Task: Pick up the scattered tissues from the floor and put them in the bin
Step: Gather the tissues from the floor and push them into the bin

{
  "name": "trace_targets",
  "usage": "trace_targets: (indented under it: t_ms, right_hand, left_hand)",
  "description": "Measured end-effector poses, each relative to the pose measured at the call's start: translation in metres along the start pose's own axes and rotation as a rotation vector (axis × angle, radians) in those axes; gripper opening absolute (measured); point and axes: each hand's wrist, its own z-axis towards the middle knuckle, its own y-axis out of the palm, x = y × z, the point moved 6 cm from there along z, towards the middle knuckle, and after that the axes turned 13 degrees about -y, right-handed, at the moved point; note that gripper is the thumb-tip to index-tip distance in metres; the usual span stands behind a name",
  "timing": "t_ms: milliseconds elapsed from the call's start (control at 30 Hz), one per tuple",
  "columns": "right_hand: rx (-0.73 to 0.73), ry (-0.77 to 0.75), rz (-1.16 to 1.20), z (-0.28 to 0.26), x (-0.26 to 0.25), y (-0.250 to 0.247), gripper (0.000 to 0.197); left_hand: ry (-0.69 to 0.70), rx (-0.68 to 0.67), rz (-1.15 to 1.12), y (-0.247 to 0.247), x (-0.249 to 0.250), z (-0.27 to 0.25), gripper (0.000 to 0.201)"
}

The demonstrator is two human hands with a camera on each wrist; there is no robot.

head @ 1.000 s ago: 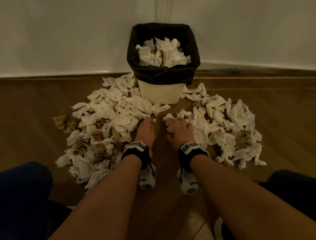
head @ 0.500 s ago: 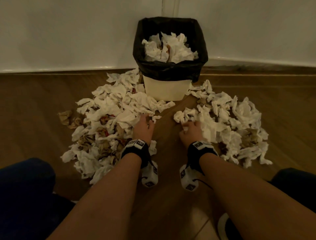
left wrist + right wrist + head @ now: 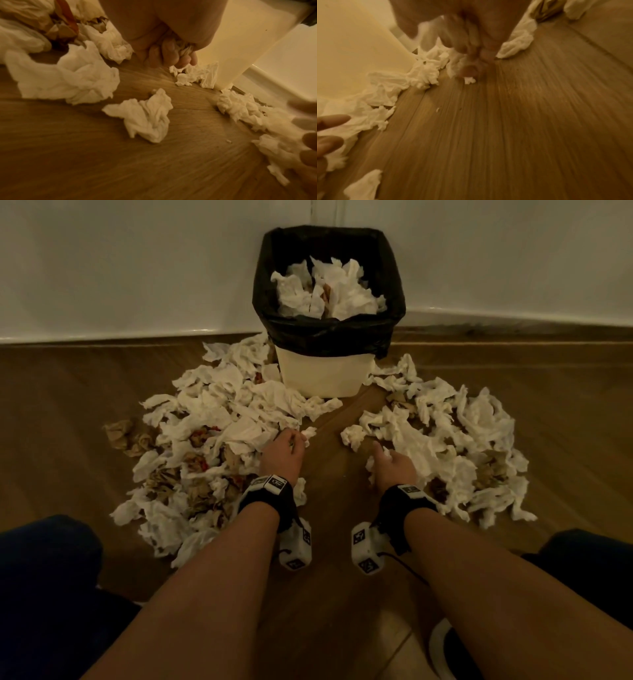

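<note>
The floor [image 3: 342, 594] is brown wood-look planking with the grain running away from the person, and it meets a plain pale wall [image 3: 137, 268] along a light skirting board [image 3: 102, 335]. The light is dim and warm. A cream bin [image 3: 323, 376] lined with a black bag [image 3: 329, 333] stands against the wall, already holding crumpled white tissues up to about its rim.

More tissues lie on the floor in two heaps either side of the bin: a left heap [image 3: 212, 440] mixed with brown and red-stained paper, and a right heap [image 3: 452, 440], with a strip of bare floor between them.

The left hand [image 3: 282, 453] sits at the inner edge of the left heap, its fingers [image 3: 169, 54] curled round a wad of white tissue. The right hand [image 3: 394, 467] is at the inner edge of the right heap with white tissue against its palm; the wrist view is blurred, so I cannot tell whether it grips.

Black wrist straps [image 3: 270, 494] carry white blocks with square black-and-white markers; no readable writing shows on them.
</note>
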Motion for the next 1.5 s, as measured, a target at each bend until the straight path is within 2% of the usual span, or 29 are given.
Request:
trace_targets:
  t_ms: [100, 133, 267, 333, 367, 400, 500, 567, 633, 800, 933, 1033, 1167, 1300, 1400, 1500]
  right_hand:
    - [-0.060, -0.039, -0.055, -0.002, -0.003, 0.007, 0.030]
    - [-0.094, -0.064, -0.071, -0.004, -0.004, 0.011, 0.026]
    - [-0.212, -0.138, -0.173, -0.006, -0.002, 0.020, 0.043]
    - [-0.163, -0.206, -0.239, -0.007, -0.004, 0.015, 0.031]
    - [-0.171, -0.239, -0.248, -0.007, -0.005, 0.016, 0.022]
    - [-0.209, -0.273, -0.274, -0.009, -0.007, 0.018, 0.021]
    - [-0.374, -0.321, -0.382, -0.013, -0.009, 0.030, 0.039]
    - [-0.379, -0.347, -0.403, -0.013, -0.011, 0.034, 0.044]
    - [-0.356, -0.371, -0.431, -0.015, -0.012, 0.035, 0.040]
    - [-0.334, -0.371, -0.492, -0.020, -0.012, 0.037, 0.032]
    - [-0.418, -0.394, -0.628, -0.024, -0.017, 0.041, 0.030]
    - [-0.442, -0.336, -0.616, -0.024, -0.022, 0.038, 0.031]
    - [-0.390, -0.239, -0.464, -0.024, -0.039, 0.017, 0.032]
    - [-0.288, -0.328, -0.331, -0.030, -0.072, -0.008, 0.033]
    - [-0.159, -0.470, -0.247, -0.040, -0.112, -0.031, 0.026]
    - [-0.024, -0.604, -0.106, -0.055, -0.166, -0.059, 0.026]
  left_hand:
    - [-0.005, -0.002, 0.013, 0.000, 0.001, -0.001, 0.025]
    - [-0.004, -0.006, 0.011, 0.001, 0.002, -0.001, 0.025]
    - [0.005, -0.009, -0.019, 0.001, 0.005, -0.002, 0.025]
    - [0.016, -0.005, -0.020, 0.000, 0.005, -0.003, 0.026]
    - [0.021, -0.002, -0.013, 0.000, 0.005, -0.003, 0.026]
    - [0.022, 0.000, -0.008, 0.000, 0.004, -0.002, 0.027]
    - [0.022, 0.009, 0.001, -0.001, 0.001, -0.003, 0.028]
    - [0.030, 0.002, 0.006, -0.002, 0.000, -0.004, 0.028]
    - [0.039, -0.008, -0.012, -0.003, -0.002, -0.003, 0.027]
    - [0.056, -0.015, -0.046, -0.003, -0.007, -0.003, 0.024]
    - [0.060, -0.022, -0.056, -0.003, -0.008, -0.004, 0.021]
    - [0.012, -0.025, -0.091, -0.008, -0.006, -0.008, 0.018]
    - [-0.010, -0.047, -0.095, -0.020, 0.003, -0.017, 0.019]
    - [-0.055, -0.012, 0.036, -0.036, 0.021, -0.032, 0.044]
    - [0.024, 0.022, 0.031, -0.051, 0.048, -0.048, 0.041]
    - [0.214, 0.093, -0.090, -0.078, 0.090, -0.064, 0.036]
